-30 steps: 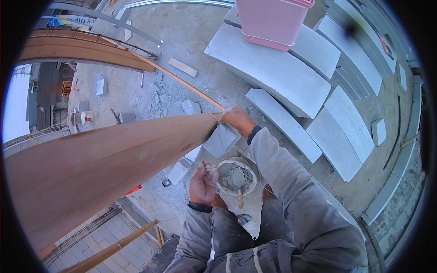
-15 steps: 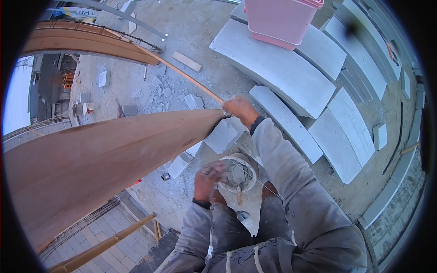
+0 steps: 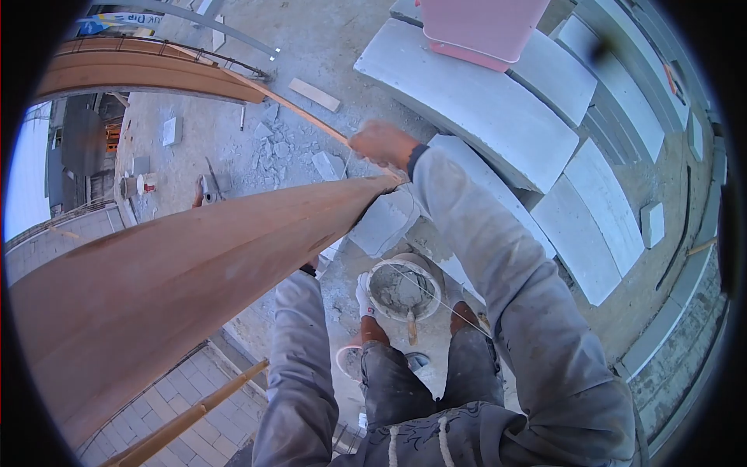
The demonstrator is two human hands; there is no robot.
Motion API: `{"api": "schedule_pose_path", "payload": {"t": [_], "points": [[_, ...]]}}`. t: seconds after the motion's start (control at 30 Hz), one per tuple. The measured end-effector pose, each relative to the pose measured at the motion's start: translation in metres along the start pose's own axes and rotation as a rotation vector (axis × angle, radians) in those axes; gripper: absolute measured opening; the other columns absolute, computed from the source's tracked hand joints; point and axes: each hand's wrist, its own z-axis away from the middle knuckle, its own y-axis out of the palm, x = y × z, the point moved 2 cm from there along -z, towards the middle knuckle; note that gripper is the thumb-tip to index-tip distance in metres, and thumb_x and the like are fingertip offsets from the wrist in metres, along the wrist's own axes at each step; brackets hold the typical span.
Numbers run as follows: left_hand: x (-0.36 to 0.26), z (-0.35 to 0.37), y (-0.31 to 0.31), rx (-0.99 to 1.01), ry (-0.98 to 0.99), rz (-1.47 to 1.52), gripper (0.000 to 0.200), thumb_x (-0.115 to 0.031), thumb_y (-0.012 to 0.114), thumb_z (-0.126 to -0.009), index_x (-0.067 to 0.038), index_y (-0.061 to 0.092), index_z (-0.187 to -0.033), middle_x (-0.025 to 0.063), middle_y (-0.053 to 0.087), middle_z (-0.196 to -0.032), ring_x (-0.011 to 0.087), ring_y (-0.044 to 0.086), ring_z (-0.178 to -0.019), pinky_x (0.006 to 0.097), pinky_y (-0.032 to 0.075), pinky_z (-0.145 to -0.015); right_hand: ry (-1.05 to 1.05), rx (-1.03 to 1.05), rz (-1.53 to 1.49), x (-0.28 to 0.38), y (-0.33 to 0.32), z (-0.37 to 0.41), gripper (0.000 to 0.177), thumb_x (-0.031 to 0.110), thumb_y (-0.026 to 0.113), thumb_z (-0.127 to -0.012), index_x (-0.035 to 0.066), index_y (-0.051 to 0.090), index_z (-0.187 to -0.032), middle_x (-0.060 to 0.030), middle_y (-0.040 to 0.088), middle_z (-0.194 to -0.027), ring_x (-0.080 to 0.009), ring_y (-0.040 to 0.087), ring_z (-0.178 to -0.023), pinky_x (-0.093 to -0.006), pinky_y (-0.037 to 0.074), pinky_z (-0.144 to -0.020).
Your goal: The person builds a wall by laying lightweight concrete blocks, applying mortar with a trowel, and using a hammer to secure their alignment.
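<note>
My right hand (image 3: 381,146) is closed around a thin wooden strip (image 3: 299,113) near its near end, just above the tip of a large reddish-brown beam (image 3: 202,249). A thin string (image 3: 405,276) runs from near the beam's tip across a bucket of grey mortar (image 3: 405,289) to my right thigh. My left hand (image 3: 313,264) is mostly hidden behind the beam's lower edge; its fingers do not show. A tool with a wooden handle (image 3: 412,331) rests against the bucket between my feet. Close to the beam's tip stands a broken pale block (image 3: 385,222).
Large pale blocks (image 3: 467,101) lie stacked at the right, with a pink tub (image 3: 482,27) on them. Rubble (image 3: 276,148) and a short board (image 3: 314,94) lie on the ground ahead. A second reddish-brown beam (image 3: 148,74) is at upper left; a bamboo pole (image 3: 194,412) is at lower left.
My right hand has moved up and left along the wooden strip. My left hand has gone from beside the bucket to behind the beam.
</note>
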Motion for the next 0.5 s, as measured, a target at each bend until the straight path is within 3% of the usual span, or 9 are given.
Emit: {"api": "schedule_pose_path", "payload": {"t": [0.07, 0.13, 0.23, 0.5], "points": [[-0.006, -0.007, -0.003, 0.015, 0.005, -0.028, 0.041, -0.029, 0.058, -0.088, -0.008, 0.048, -0.122, 0.008, 0.056, -0.111, 0.0205, 0.056, -0.096, 0.0346, 0.047, -0.076, -0.248, -0.056, 0.335, 0.011, 0.005, -0.006, 0.027, 0.017, 0.051, -0.075, -0.005, 0.065, -0.079, -0.0257, 0.065, -0.083, -0.0342, 0.066, -0.081, -0.0415, 0.051, -0.071], [-0.011, -0.013, -0.006, 0.029, 0.01, -0.051, 0.041, -0.029, 0.058, -0.088, -0.008, 0.048, -0.121, 0.008, 0.056, -0.111, 0.0205, 0.056, -0.096, 0.0345, 0.047, -0.076, -0.148, -0.116, 0.239, 0.035, -0.004, 0.004, 0.028, 0.014, 0.051, -0.074, -0.005, 0.066, -0.088, -0.0268, 0.063, -0.092, -0.037, 0.062, -0.092, -0.0421, 0.049, -0.08], [-0.017, -0.017, -0.01, 0.039, 0.015, -0.078, 0.04, -0.029, 0.058, -0.088, -0.008, 0.048, -0.121, 0.008, 0.056, -0.111, 0.0204, 0.056, -0.096, 0.0343, 0.047, -0.076, -0.263, -0.117, 0.376, 0.044, -0.001, 0.0, 0.028, 0.012, 0.052, -0.074, -0.004, 0.066, -0.092, -0.0248, 0.064, -0.095, -0.0364, 0.063, -0.092, -0.0424, 0.048, -0.081], [-0.025, -0.018, -0.012, 0.05, 0.019, -0.138, 0.04, -0.028, 0.058, -0.088, -0.007, 0.048, -0.12, 0.008, 0.056, -0.11, 0.0202, 0.057, -0.096, 0.034, 0.047, -0.076, -0.185, -0.024, 0.417, 0.07, -0.011, 0.004, 0.028, 0.012, 0.053, -0.074, -0.004, 0.066, -0.093, -0.0239, 0.064, -0.095, -0.0355, 0.063, -0.091, -0.0421, 0.049, -0.08]]}}
